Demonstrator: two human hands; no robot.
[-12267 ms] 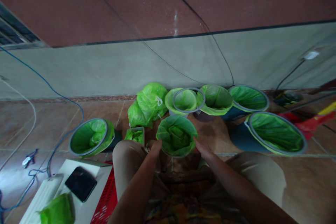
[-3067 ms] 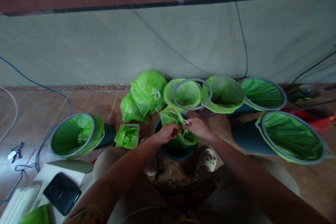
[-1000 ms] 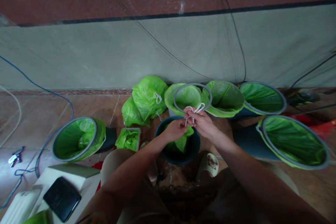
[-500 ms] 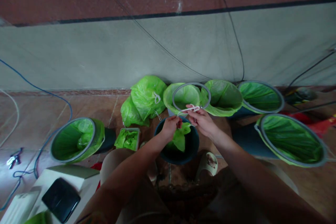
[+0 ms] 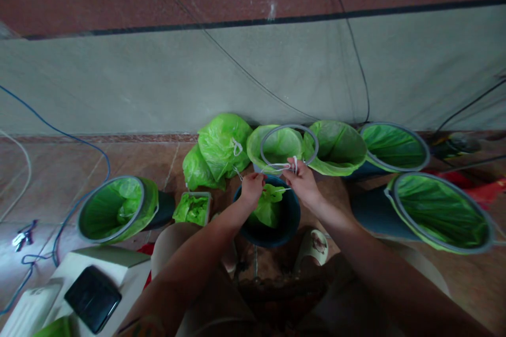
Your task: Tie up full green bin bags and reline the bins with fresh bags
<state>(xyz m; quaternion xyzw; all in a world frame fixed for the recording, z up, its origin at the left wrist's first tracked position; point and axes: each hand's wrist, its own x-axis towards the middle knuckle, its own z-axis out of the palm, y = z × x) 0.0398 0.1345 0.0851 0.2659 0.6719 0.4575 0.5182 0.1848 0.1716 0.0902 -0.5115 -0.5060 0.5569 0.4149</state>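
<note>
A dark bin (image 5: 288, 221) stands on the floor between my knees, with a bunched green bag (image 5: 268, 205) hanging in it. My left hand (image 5: 252, 188) is closed, pinching the bag's white drawstring at the bin's far left rim. My right hand (image 5: 302, 181) is closed on the other part of the white drawstring (image 5: 283, 166), held a little above the bin's far rim. The string runs taut between both hands.
Several bins lined with green bags stand around: one at the left (image 5: 114, 210), a ringed one behind (image 5: 288, 145), others at the right (image 5: 438, 210). Tied green bags (image 5: 221, 145) lean on the wall. A small container (image 5: 193, 208), a sandal (image 5: 314, 245) and a white box with a phone (image 5: 93, 297) lie nearby.
The liner was spread over the bin's rim; now it is gathered inside. Over the last second my hands have drawn apart, pulling the white drawstring tight.
</note>
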